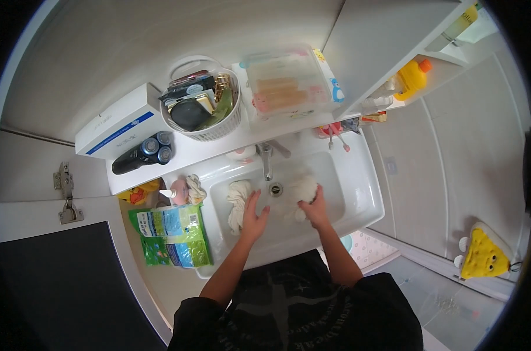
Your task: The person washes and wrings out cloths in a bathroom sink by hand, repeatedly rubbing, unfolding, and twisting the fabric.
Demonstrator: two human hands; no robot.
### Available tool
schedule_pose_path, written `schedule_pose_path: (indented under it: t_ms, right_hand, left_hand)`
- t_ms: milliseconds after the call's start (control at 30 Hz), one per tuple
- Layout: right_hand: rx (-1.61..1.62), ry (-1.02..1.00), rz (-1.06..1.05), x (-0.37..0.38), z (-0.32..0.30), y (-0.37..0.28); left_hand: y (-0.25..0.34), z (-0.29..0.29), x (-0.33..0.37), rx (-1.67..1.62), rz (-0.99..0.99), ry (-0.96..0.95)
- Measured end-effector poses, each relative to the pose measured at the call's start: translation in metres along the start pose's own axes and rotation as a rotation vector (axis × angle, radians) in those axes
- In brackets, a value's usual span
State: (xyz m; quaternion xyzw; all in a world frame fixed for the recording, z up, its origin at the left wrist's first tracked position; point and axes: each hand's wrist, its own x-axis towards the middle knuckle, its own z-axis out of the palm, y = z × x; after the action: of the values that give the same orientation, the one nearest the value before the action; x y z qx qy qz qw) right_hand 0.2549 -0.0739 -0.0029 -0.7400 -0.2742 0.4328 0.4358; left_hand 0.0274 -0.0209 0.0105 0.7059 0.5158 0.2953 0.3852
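Both of my hands are inside the white sink [367, 175]. My left hand [253, 219] has its fingers stretched out and apart, right beside a bunched off-white cloth [237, 202] on the basin's left side; its fingertips may touch the cloth. On the other side of the drain [275, 189], my right hand [317, 212] is closed on a second crumpled off-white cloth [304, 188], thumb toward the middle of the basin. Part of that cloth is blurred. The metal faucet [267, 162] points down between the two cloths.
A green package [173, 237] and a pink pump bottle [177, 192] stand left of the basin. Along the back shelf are an electric shaver [144, 153], a white box [120, 121], a filled white basket [218, 133] and a clear plastic bin [286, 79]. Pink toothbrushes [338, 137] stick out at right.
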Motion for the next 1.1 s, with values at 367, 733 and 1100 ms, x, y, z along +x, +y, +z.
schedule_pose_path:
  t_ms: [367,733,1100]
  right_hand:
    - [0.524,-0.585,0.204,0.006,0.053,-0.03]
    - [-0.051,-0.309,0.106,0.015,0.091,-0.048]
    - [-0.266,-0.261,0.143,0.006,0.092,-0.003]
  left_hand:
    - [-0.017,0.019,0.018,-0.95,-0.904,-0.105]
    - [0.01,0.01,0.018,0.178,-0.414,0.022]
    - [-0.004,0.004,0.016,0.462,-0.402,-0.226]
